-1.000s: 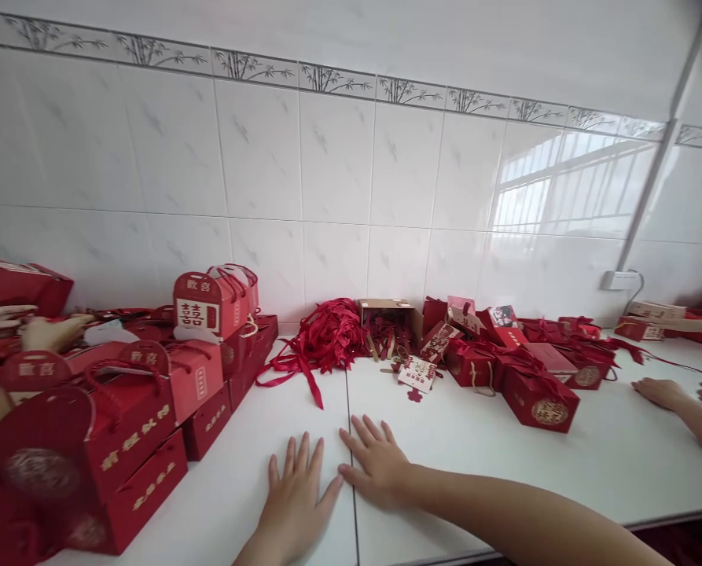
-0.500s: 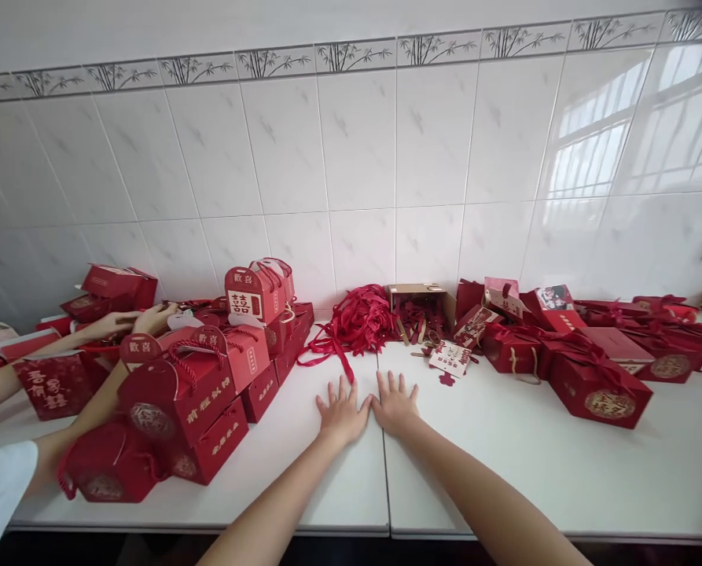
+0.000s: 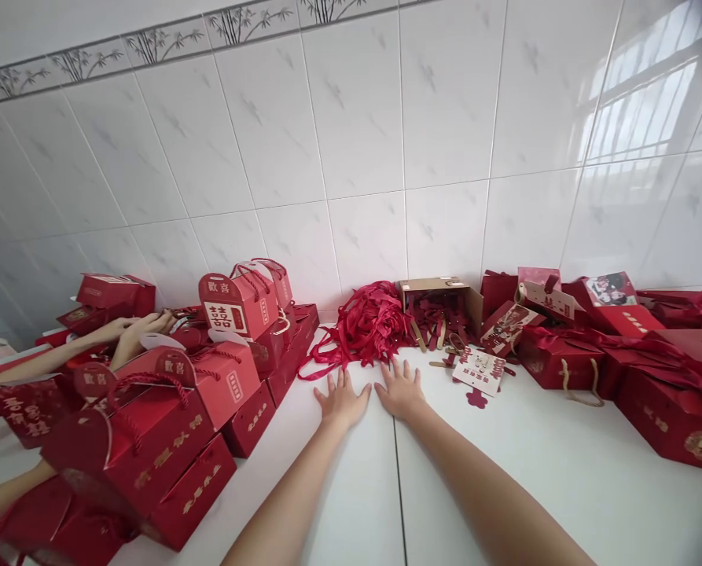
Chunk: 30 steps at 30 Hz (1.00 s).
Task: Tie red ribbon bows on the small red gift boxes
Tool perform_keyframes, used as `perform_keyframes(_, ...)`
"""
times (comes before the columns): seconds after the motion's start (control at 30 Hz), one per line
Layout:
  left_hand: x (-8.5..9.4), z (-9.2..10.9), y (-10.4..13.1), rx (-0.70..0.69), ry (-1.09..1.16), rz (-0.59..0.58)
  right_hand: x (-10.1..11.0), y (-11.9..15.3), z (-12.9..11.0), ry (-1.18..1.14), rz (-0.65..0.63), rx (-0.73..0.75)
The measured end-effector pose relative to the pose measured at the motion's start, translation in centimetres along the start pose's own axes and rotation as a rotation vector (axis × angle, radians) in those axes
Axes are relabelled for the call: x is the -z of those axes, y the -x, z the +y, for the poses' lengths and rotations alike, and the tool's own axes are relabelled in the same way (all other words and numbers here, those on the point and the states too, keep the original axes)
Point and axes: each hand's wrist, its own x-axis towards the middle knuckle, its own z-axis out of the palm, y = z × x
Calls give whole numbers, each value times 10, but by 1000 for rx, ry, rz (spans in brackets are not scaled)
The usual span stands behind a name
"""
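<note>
My left hand [image 3: 342, 399] lies flat on the white table [image 3: 356, 503], fingers spread and holding nothing. Beside it, just right, my right hand [image 3: 400, 391] also rests palm down with its fingers apart. Right behind both hands sits a heap of red ribbons [image 3: 374, 322]. An opened cardboard box [image 3: 472, 303] with dark red tags and small tan pieces inside lies on its side behind my right hand. A white printed card [image 3: 479, 369] and a dark red flower-shaped piece [image 3: 476, 398] lie to the right of that hand.
Red gift boxes with rope handles [image 3: 144, 440] are stacked at left. Another person's hands [image 3: 144, 330] work among red boxes behind that stack. More red boxes with ribbons [image 3: 669, 401] stand at right. A tiled wall [image 3: 362, 141] rises behind the table.
The camera view has moved closer to the table and tilted slightly. My hands have slid forward toward the ribbon heap, still flat and spread.
</note>
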Motion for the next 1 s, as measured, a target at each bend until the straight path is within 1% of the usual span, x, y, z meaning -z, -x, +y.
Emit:
perform_keyframes(0.13, 2, 1, -22, 2, -2, 8, 1, -19, 3, -15, 1, 6)
perform_keyframes(0.27, 1, -2, -33, 1, -2, 13, 2, -36, 5, -26, 3, 8)
perform_keyframes(0.37, 0, -4, -33, -6, -4, 8, 3, -42, 5, -37, 2, 13)
perform_keyframes(0.53, -1, -4, -32, -2, 1, 20, 5, -42, 5, -50, 0, 12)
perform_keyframes(0.67, -2, -2, -32, -9, 14, 53, 6, -41, 5, -58, 6, 8)
perform_keyframes(0.73, -1, -1, -29, -31, 19, 92, 7, -41, 5, -59, 11, 8)
perform_keyframes(0.8, 1, 1, -25, -81, 22, 150, 6, -40, 4, -60, 21, 9)
perform_keyframes(0.87, 4, 3, -21, -174, 25, 201, 6, -40, 3, -60, 35, 5)
perform_keyframes(0.93, 7, 5, -16, -300, 34, 217, 4, -41, 3, -59, 49, 1)
perform_keyframes(1.0, 8, 7, -13, -420, 48, 207, 2, -42, 3, -57, 56, -1)
